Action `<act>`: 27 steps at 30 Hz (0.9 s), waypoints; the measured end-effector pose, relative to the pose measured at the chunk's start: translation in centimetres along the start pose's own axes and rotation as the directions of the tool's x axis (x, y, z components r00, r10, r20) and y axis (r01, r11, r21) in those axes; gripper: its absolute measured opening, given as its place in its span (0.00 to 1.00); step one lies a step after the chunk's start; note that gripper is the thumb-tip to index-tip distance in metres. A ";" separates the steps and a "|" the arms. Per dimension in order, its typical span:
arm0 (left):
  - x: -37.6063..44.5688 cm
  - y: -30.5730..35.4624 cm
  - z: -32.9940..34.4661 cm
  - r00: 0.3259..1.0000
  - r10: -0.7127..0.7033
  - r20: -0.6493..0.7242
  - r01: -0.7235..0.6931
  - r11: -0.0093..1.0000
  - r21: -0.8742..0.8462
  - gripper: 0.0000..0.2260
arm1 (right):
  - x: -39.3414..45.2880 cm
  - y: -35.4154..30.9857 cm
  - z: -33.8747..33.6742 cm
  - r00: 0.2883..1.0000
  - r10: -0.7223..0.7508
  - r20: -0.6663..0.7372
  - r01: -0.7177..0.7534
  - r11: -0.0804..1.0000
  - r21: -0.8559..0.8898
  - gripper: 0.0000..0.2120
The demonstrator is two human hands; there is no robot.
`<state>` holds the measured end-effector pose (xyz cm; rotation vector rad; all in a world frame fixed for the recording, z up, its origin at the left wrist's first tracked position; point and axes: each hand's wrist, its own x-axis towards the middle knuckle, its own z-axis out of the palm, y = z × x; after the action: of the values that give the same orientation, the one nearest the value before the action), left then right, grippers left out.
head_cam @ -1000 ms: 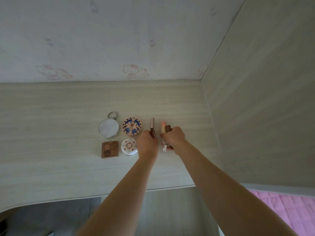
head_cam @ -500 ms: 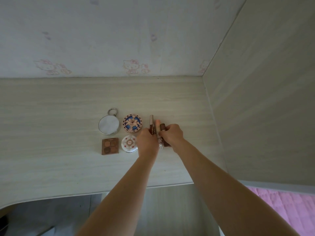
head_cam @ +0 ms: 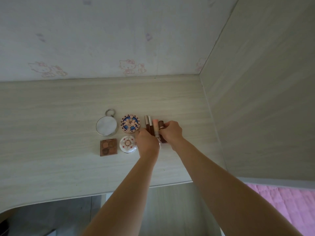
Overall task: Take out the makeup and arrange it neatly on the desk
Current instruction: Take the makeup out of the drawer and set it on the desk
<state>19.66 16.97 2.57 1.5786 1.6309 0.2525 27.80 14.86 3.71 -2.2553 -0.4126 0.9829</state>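
Note:
On the pale wooden desk (head_cam: 51,164) lie a round mirror (head_cam: 106,125) with a ring, a blue patterned round compact (head_cam: 130,123), a brown square palette (head_cam: 108,147) and a white round compact (head_cam: 128,144). To their right, two white-capped brown lip tubes (head_cam: 148,124), a pink tube (head_cam: 155,127) and a dark brown tube (head_cam: 162,128) lie side by side. My left hand (head_cam: 148,142) presses against the row from the left, fingers curled. From the right, my right hand (head_cam: 172,132) holds the dark brown tube.
A wall with cartoon cat stickers (head_cam: 127,66) rises behind the desk. A wooden side panel (head_cam: 255,99) closes off the right. The desk's front edge (head_cam: 153,185) runs below my arms. A pink bedcover (head_cam: 289,201) shows at bottom right.
My hands have pushed the tubes together into a tight row. The pink and dark brown tubes moved left against the two white-capped ones.

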 end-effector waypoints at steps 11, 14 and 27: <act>-1.0 0.1 -0.2 0.997 0.076 0.028 -0.078 0.994 0.076 0.08 | -0.5 0.7 -0.5 0.999 -0.051 -0.004 0.051 0.999 -0.018 0.06; -1.5 0.2 -0.3 0.992 0.126 -0.001 -0.126 0.991 0.036 0.09 | -0.9 0.9 -0.8 0.999 -0.032 0.026 0.032 0.999 -0.005 0.14; -5.6 -1.6 -3.1 0.923 0.383 -0.040 -0.375 0.917 0.132 0.10 | -5.3 3.6 -4.4 0.941 -0.324 0.093 0.337 0.911 -0.238 0.22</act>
<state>15.67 12.89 5.85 1.9978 1.3962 0.4179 27.62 7.61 6.50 -2.2780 -0.9577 0.8481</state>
